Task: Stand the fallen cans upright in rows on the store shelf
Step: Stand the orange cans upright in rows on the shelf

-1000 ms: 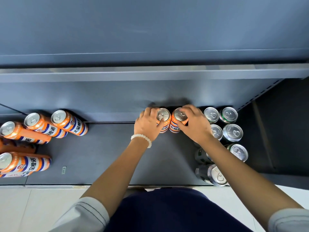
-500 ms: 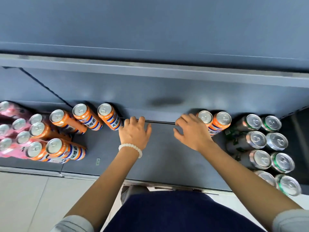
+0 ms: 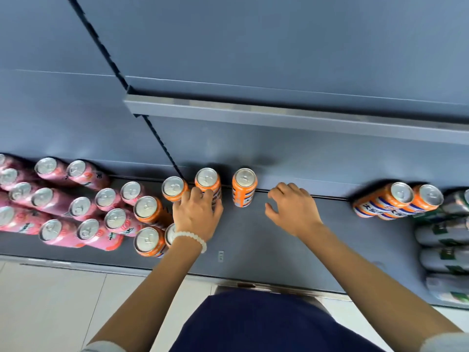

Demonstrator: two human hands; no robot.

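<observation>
Left hand: the left hand (image 3: pixel 196 215) has gone from the two orange cans by the silver ones over to the orange bunch. Its fingers (image 3: pixel 208 195) now curl round an orange can (image 3: pixel 208 182) at the back of the shelf (image 3: pixel 266 250). It looks like a grasp, but the hand hides the low part of the can.
Right hand: the right hand (image 3: pixel 291 208) has let go and holds nothing. Its fingers are loose and a little bent, just to the right of the lone orange can (image 3: pixel 244 187) and not touching it.
Lone orange can: it stands up by the back wall, one spot right of the can the left hand holds.
Placed pair: the two orange cans (image 3: pixel 398 199) that both hands held a second ago now stand alone, far right of the lone can, beside the silver and green cans (image 3: pixel 444 250).
Orange bunch: more orange cans (image 3: pixel 148 224) sit left of the lone can and nearer the front edge.
Pink cans: the pink cans (image 3: pixel 76 209) crowd further left of the lone can. The wide camera makes them all look tipped, so I cannot tell which ones have fallen.
What it means: one pair looks done. I think the next two cans are being picked now, the held one and maybe the lone one.
Watch out: the cans sit close, so a bump could knock one over.
</observation>
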